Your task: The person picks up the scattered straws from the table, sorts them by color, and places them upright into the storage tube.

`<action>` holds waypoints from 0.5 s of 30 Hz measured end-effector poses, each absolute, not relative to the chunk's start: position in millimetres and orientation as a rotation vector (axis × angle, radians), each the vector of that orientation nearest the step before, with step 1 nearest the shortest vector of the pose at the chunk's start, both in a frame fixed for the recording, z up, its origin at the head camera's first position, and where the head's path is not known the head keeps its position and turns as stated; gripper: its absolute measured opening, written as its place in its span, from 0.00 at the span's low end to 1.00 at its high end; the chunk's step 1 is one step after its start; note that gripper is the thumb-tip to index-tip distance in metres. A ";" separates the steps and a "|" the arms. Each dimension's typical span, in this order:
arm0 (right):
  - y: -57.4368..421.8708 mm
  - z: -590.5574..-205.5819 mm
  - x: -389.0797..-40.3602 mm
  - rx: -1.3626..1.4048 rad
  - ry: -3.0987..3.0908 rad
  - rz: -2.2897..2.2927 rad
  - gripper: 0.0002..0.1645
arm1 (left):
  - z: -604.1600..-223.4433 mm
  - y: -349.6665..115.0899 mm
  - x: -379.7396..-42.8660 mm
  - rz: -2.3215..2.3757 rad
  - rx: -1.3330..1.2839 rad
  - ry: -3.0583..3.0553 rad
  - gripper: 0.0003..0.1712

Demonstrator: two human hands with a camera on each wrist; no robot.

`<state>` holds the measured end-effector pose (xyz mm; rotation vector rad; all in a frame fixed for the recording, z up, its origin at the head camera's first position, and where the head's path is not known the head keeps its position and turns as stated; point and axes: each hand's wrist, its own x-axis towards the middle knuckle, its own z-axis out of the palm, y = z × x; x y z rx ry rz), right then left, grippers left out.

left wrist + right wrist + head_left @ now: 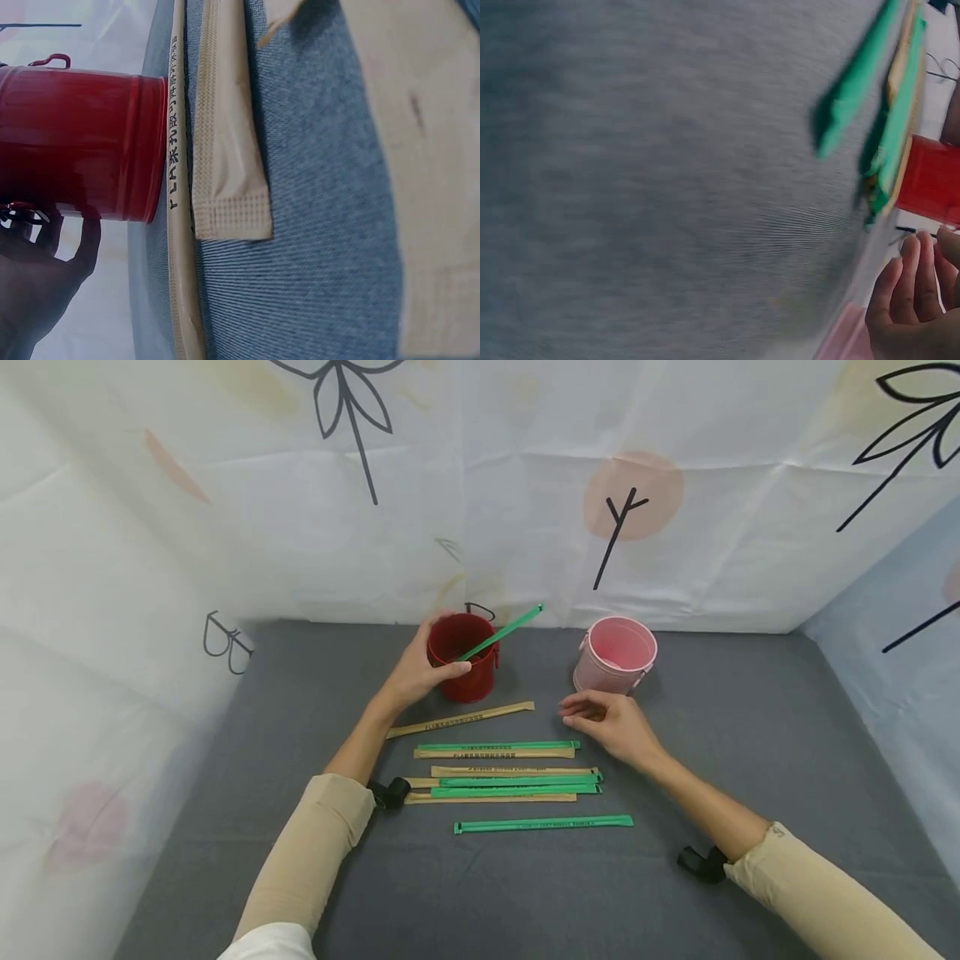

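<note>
My left hand [423, 662] grips the side of a red metal bucket [467, 681], its thumb across the front near the rim. In the left wrist view, the fingers lie against the wall of the bucket [82, 142]. A green wrapped straw [513, 625] leans out of this bucket toward the right, its lower end hidden inside. In front of a pink bucket [600, 672], my right hand [617, 725] hovers with loosely bent fingers and nothing between them. The right wrist view has the same hand [919, 307] at its lower right corner.
Several tan and green wrapped straws lie in a loose row on the grey cloth, among them a slanted tan one [461, 720] by the left wrist and a green one [543, 824] nearest the front. A patterned white curtain [510, 543] stands behind the buckets.
</note>
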<state>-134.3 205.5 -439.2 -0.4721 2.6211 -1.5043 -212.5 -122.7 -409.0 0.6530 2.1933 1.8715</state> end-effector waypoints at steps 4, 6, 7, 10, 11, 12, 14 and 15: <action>206.7 -449.0 -130.9 -0.469 2.635 -1.436 0.11 | -408.9 -122.9 -211.8 1.880 0.641 2.181 0.47; 207.0 -453.8 -129.7 -0.468 2.636 -1.422 0.11 | -408.6 -122.9 -211.5 1.881 0.635 2.175 0.47; 207.0 -455.7 -129.0 -0.465 2.636 -1.416 0.11 | -408.7 -122.8 -211.4 1.880 0.634 2.174 0.47; 206.6 -460.4 -127.8 -0.449 2.630 -1.416 0.11 | -408.8 -122.6 -211.9 1.884 0.635 2.173 0.47; 206.3 -461.8 -127.5 -0.443 2.633 -1.410 0.10 | -408.6 -122.5 -211.8 1.887 0.635 2.173 0.47; 206.1 -462.7 -126.9 -0.440 2.633 -1.407 0.10 | -408.5 -122.5 -211.8 1.889 0.635 2.175 0.47; 205.6 -464.3 -125.7 -0.438 2.640 -1.393 0.11 | -409.2 -122.5 -212.0 1.889 0.638 2.179 0.47; 205.3 -465.2 -125.0 -0.441 2.649 -1.383 0.11 | -409.6 -122.5 -211.7 1.887 0.638 2.180 0.47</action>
